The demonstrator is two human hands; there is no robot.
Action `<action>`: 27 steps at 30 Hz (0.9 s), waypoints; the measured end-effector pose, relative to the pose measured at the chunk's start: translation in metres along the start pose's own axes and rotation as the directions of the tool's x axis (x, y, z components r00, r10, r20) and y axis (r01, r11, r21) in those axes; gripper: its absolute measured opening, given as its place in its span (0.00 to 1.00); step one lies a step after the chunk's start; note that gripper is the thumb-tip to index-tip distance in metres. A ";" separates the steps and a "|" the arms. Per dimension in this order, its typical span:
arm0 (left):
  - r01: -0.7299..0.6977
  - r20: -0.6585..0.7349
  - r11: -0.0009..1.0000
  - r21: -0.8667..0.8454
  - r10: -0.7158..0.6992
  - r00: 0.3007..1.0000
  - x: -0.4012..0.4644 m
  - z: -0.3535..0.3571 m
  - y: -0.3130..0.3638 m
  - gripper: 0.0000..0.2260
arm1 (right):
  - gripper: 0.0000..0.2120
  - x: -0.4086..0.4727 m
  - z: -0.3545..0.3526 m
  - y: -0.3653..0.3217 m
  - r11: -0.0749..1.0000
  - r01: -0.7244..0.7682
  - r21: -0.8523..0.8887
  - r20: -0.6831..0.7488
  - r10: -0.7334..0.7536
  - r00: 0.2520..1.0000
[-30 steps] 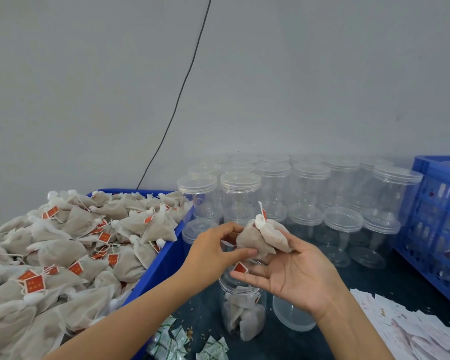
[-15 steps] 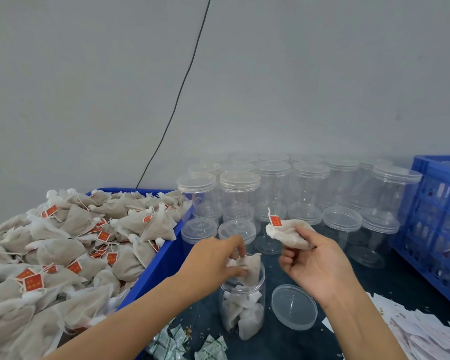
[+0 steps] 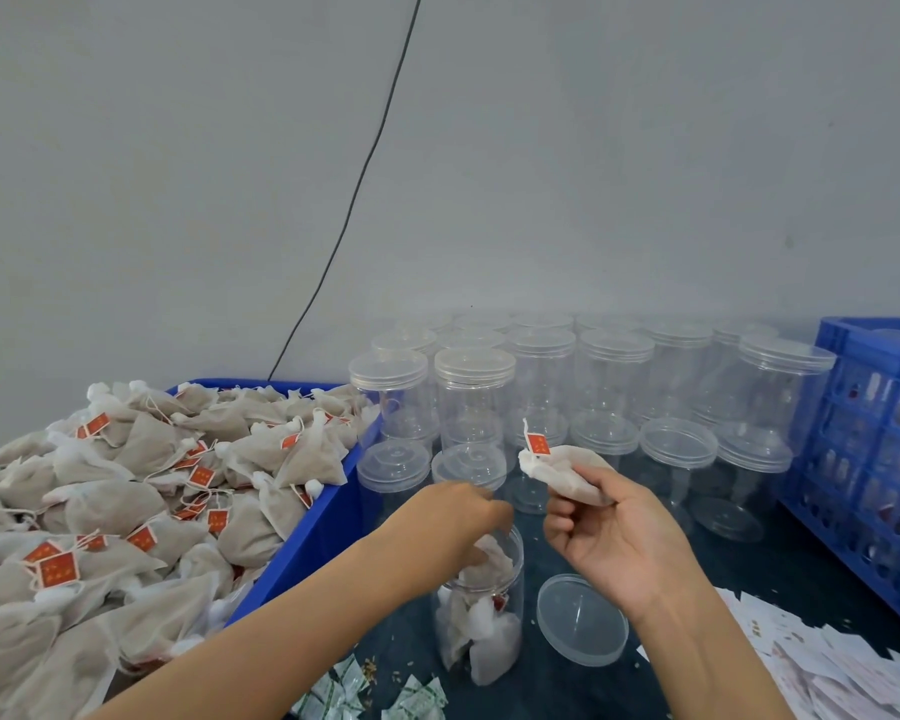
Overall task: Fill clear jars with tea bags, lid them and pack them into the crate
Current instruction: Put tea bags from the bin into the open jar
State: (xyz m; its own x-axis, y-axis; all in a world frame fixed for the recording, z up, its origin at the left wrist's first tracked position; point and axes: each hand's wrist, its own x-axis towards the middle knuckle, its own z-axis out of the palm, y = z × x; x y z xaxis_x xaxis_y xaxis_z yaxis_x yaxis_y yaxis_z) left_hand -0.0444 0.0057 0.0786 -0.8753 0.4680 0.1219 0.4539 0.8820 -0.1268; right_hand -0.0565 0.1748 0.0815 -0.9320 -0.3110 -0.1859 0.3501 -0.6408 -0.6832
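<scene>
2 hands, 1 open jar, 1 loose lid, 2 blue crates; approx. 20 lidded jars.

Plain grey wall (black cable hanging).

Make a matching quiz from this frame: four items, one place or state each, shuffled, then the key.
Items
1. open jar
2. loose lid
3. right hand
4. blue bin

States
A. heaped with tea bags
B. lying flat on the table, right of the jar
C. pinching one tea bag with a red tag
D. partly filled, left hand pushing a bag into its mouth

Pairs: 1-D, 2-B, 3-C, 4-A
</scene>
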 end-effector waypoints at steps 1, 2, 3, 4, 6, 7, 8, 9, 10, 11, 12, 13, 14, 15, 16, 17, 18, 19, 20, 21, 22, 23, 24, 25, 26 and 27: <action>0.019 -0.030 0.999 -0.025 -0.020 0.999 -0.001 0.000 0.000 0.17 | 0.08 0.000 -0.001 0.000 1.000 0.003 -0.003 0.003 -0.003 1.000; 0.042 -0.062 0.998 -0.038 -0.044 0.997 -0.001 0.000 -0.001 0.16 | 0.08 0.000 -0.001 0.000 1.000 0.009 -0.008 0.005 -0.009 1.000; 0.066 -0.087 0.997 -0.040 -0.069 0.994 0.000 -0.001 -0.002 0.15 | 0.08 0.000 -0.002 -0.001 1.000 0.018 -0.015 0.005 -0.018 1.000; 0.089 -0.095 0.995 -0.036 -0.092 0.991 0.001 -0.001 -0.003 0.13 | 0.07 0.000 -0.002 0.000 0.999 0.028 -0.025 0.003 -0.028 1.000; 0.130 -0.042 0.990 -0.045 -0.132 0.990 0.002 0.000 -0.003 0.09 | 0.07 0.001 -0.003 0.001 0.998 0.045 -0.040 -0.004 -0.045 0.999; 0.137 0.011 0.989 -0.056 -0.137 0.991 0.001 0.002 -0.003 0.08 | 0.07 0.001 -0.003 0.002 0.998 0.052 -0.040 -0.007 -0.052 0.999; 0.132 0.063 0.989 -0.068 -0.128 0.990 0.000 0.004 -0.002 0.09 | 0.08 0.002 -0.003 0.003 0.998 0.060 -0.035 -0.009 -0.061 0.998; 0.121 0.104 0.989 -0.081 -0.113 0.988 0.000 0.006 -0.001 0.11 | 0.10 0.003 -0.003 0.004 0.997 0.070 -0.028 -0.012 -0.070 0.997; 0.110 0.132 0.989 -0.097 -0.097 0.986 -0.002 0.007 0.000 0.12 | 0.11 0.003 -0.002 0.004 0.997 0.078 -0.023 -0.013 -0.079 0.997; 0.107 0.153 0.986 -0.124 -0.088 0.984 -0.003 0.007 0.000 0.13 | 0.12 0.003 -0.002 0.003 0.996 0.086 -0.024 -0.008 -0.086 0.996; 0.110 0.175 0.980 -0.164 -0.081 0.981 -0.004 0.006 0.001 0.14 | 0.12 0.003 -0.002 0.004 0.995 0.091 -0.031 0.000 -0.091 0.996; 0.110 0.205 0.973 -0.200 -0.069 0.976 -0.004 0.004 0.001 0.14 | 0.12 0.003 -0.002 0.004 0.994 0.095 -0.044 0.005 -0.095 0.995; 0.106 0.245 0.969 -0.221 -0.050 0.968 -0.003 0.002 0.001 0.14 | 0.12 0.002 -0.002 0.004 0.993 0.098 -0.059 0.007 -0.098 0.995; 0.097 0.288 0.970 -0.224 -0.030 0.957 -0.002 0.001 0.003 0.15 | 0.12 0.002 -0.003 0.005 0.992 0.100 -0.072 0.010 -0.100 0.995; 0.087 0.324 0.972 -0.216 -0.012 0.946 -0.002 0.001 0.004 0.15 | 0.12 0.002 -0.002 0.006 0.992 0.099 -0.082 0.015 -0.098 0.995; 0.078 0.347 0.975 -0.210 0.000 0.938 -0.002 0.001 0.006 0.14 | 0.12 0.001 -0.002 0.007 0.991 0.095 -0.092 0.021 -0.094 0.995; 0.076 0.355 0.975 -0.211 0.004 0.935 -0.002 0.001 0.006 0.14 | 0.12 0.001 -0.002 0.007 0.991 0.090 -0.099 0.027 -0.088 0.996; 0.082 0.341 0.970 -0.227 0.000 0.940 -0.002 0.001 0.006 0.15 | 0.13 0.000 -0.001 0.007 0.991 0.084 -0.101 0.035 -0.080 0.996; 0.092 0.300 0.963 -0.252 -0.013 0.954 -0.004 0.000 0.005 0.15 | 0.13 0.000 -0.001 0.007 0.993 0.075 -0.097 0.049 -0.070 0.996; 0.102 0.233 0.954 -0.281 -0.036 0.972 -0.005 -0.001 0.004 0.14 | 0.14 -0.001 -0.001 0.007 0.994 0.062 -0.086 0.066 -0.056 0.996; 0.112 0.142 0.938 -0.329 -0.068 0.988 -0.005 -0.002 0.002 0.13 | 0.15 -0.001 -0.001 0.006 0.996 0.047 -0.071 0.081 -0.041 0.996; 0.121 0.040 0.902 -0.413 -0.115 0.993 -0.006 -0.003 0.000 0.12 | 0.15 -0.001 -0.001 0.005 0.998 0.034 -0.058 0.092 -0.029 0.995; 0.124 -0.053 0.842 -0.525 -0.178 0.983 -0.007 -0.006 -0.002 0.11 | 0.15 -0.001 -0.001 0.005 0.999 0.026 -0.046 0.098 -0.021 0.995; 0.111 -0.120 0.749 -0.653 -0.248 0.961 -0.008 -0.008 -0.004 0.10 | 0.14 -0.001 -0.001 0.005 0.999 0.021 -0.039 0.102 -0.017 0.995; 0.081 -0.153 0.622 -0.779 -0.314 0.937 -0.010 -0.011 -0.005 0.09 | 0.13 -0.001 0.000 0.005 0.999 0.020 -0.038 0.106 -0.015 0.994; 0.045 -0.144 0.466 -0.883 -0.362 0.921 -0.011 -0.014 -0.006 0.08 | 0.13 -0.001 0.000 0.006 0.999 0.022 -0.044 0.111 -0.017 0.994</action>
State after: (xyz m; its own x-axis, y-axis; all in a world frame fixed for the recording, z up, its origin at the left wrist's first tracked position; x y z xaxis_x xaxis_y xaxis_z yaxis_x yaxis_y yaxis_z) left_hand -0.0351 -0.0041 0.0916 -0.9463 0.1203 0.3000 0.3199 0.4815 0.8160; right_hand -0.0533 0.1710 0.0778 -0.9216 -0.3764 -0.0950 0.3255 -0.6159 -0.7174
